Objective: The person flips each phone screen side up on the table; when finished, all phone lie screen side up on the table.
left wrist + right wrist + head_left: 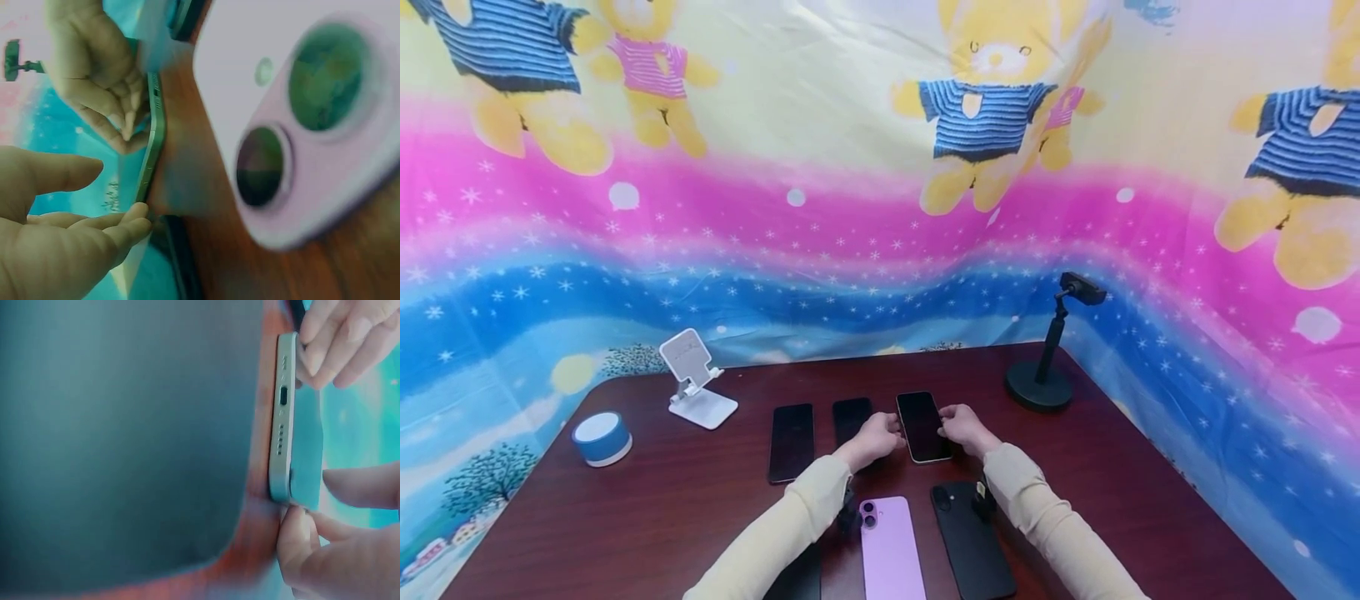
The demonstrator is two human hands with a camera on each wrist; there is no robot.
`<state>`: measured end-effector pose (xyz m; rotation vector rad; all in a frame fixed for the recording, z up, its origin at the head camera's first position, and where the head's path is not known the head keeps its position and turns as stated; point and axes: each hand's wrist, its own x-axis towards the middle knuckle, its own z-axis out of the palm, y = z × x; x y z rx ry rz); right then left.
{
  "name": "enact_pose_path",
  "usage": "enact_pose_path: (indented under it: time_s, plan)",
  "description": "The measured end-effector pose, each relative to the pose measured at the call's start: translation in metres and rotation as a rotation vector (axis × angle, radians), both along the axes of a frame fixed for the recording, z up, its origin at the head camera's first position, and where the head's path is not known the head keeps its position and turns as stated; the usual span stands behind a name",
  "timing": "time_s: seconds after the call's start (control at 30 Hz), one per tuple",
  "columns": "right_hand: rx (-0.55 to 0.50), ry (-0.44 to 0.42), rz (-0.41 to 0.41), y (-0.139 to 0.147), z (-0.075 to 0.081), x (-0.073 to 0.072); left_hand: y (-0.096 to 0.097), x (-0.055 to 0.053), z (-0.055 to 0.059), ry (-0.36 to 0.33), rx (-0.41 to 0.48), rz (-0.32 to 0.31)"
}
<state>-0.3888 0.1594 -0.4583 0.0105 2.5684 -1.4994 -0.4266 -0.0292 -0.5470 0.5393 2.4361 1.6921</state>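
Note:
A smartphone with a dark screen and pale metal edge (pixel 924 427) lies face up on the table between my two hands. My left hand (pixel 878 437) is at its left side; in the left wrist view its fingertips (pixel 139 215) meet the phone's edge, thumb apart. From the other side, my right hand (pixel 966 428) has its fingers at the right edge, and the thumb (pixel 362 485) stands off the screen in the right wrist view. The port end (pixel 284 412) faces that camera. Beside the left hand lies another dark phone (pixel 852 417), partly hidden by it.
Nearer me are a lilac phone (pixel 892 550) and a black phone (pixel 973 542), both backs up; another dark phone (pixel 801 575) is partly under my left sleeve. Farther left lie a dark phone (pixel 792 442), white stand (pixel 703 407) and blue-white cylinder (pixel 602 439). A black camera stand (pixel 1040 386) is back right.

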Motion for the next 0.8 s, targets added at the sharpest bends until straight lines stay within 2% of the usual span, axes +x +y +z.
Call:
enact_pose_path:
  time_s: [0.07,0.1,0.13,0.17,0.23,0.3,0.37,0.47,0.57,0.67,0.8]
  plan:
    - [0.007,0.016,-0.013,0.002,0.0,0.003,-0.011,0.042,0.052,-0.012,-0.008,-0.015]
    - [0.022,0.032,-0.021,0.002,0.001,0.006,-0.015,0.049,0.061,-0.045,0.007,-0.027]
    - [0.041,0.055,-0.03,0.004,0.002,0.009,-0.02,0.067,0.083,-0.076,0.007,-0.027]
    - [0.06,0.079,-0.043,0.004,0.004,0.013,-0.026,0.079,0.098,-0.094,-0.008,-0.028]
    - [0.087,0.118,-0.059,0.006,0.009,0.023,-0.038,0.093,0.112,-0.076,-0.015,-0.056]
    - [0.072,0.138,-0.054,0.005,0.014,0.035,-0.051,0.104,0.119,-0.058,-0.027,-0.073]
    - [0.0,0.126,-0.014,0.002,0.02,0.049,-0.065,0.108,0.12,-0.031,-0.03,-0.092]
    - [-0.157,0.048,0.136,-0.009,0.023,0.071,-0.087,0.121,0.123,-0.028,-0.039,-0.093]
    - [-0.271,-0.058,0.299,-0.027,0.023,0.098,-0.107,0.132,0.124,0.01,-0.084,-0.089]
    - [-0.316,-0.142,0.412,-0.049,0.02,0.131,-0.126,0.143,0.122,0.049,-0.149,-0.078]
    - [-0.322,-0.234,0.501,-0.074,0.017,0.17,-0.146,0.157,0.114,0.059,-0.239,-0.066]
